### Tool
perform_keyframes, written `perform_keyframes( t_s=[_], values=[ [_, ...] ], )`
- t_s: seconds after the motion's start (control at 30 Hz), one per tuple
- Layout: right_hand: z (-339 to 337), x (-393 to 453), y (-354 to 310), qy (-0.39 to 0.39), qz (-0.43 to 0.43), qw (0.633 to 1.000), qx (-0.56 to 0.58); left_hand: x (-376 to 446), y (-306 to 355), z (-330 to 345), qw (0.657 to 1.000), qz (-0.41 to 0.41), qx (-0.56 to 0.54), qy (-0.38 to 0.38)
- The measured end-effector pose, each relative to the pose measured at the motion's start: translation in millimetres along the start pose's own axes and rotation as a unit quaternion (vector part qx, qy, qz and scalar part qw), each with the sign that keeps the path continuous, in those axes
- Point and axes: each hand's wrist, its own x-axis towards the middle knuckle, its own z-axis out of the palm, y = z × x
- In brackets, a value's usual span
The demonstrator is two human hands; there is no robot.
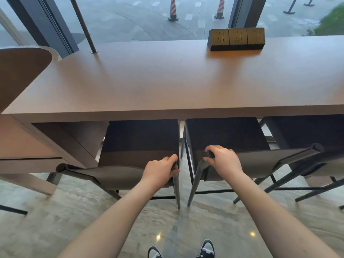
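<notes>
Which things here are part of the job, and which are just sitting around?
In the job: left hand gripping the left chair by its backrest; right hand gripping the middle chair by its backrest.
Lying about: table, socket block, right chair, traffic cones outside.

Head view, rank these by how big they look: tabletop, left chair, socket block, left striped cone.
1. tabletop
2. left chair
3. socket block
4. left striped cone, though it stands far off outside and is cropped at the top.
</notes>
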Motion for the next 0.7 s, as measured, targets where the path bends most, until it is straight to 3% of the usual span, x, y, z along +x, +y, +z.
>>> perform_keyframes(
  t_s=[0.7],
  values=[
    [8.4,2.5,7.0,0.041,-0.017,0.999,0.013,29.1,-4.9,5.0,0.999,0.019,0.009,0.048]
  ],
)
